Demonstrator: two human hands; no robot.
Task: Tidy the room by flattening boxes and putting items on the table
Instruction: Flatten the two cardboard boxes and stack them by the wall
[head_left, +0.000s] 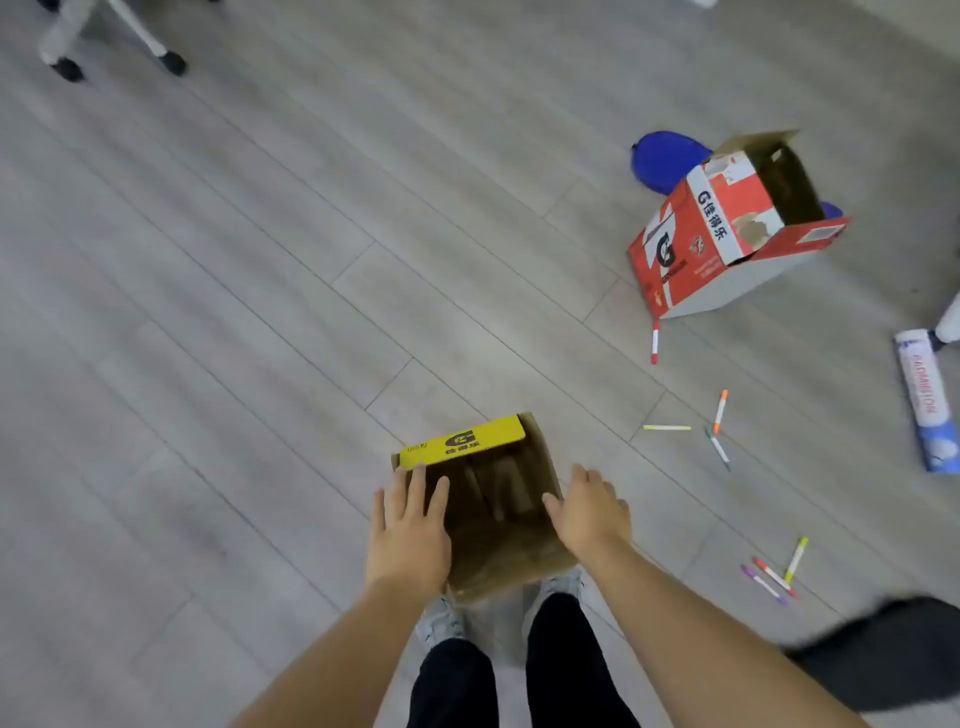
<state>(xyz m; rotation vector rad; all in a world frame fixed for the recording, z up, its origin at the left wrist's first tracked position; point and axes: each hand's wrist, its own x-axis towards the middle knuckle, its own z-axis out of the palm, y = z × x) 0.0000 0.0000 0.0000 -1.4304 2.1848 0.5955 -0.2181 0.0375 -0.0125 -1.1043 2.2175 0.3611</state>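
As L hand, R hand flank it, yellow "G"-flap box.

Left hand: extended forward, palm down, fingers straight. Right hand: extended forward, fingers relaxed, slightly spread.

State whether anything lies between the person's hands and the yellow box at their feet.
Nothing visible does. The left hand and right hand are at the yellow box, one each side; pens lie well to the right.

Office-like room: chair casters, plank floor
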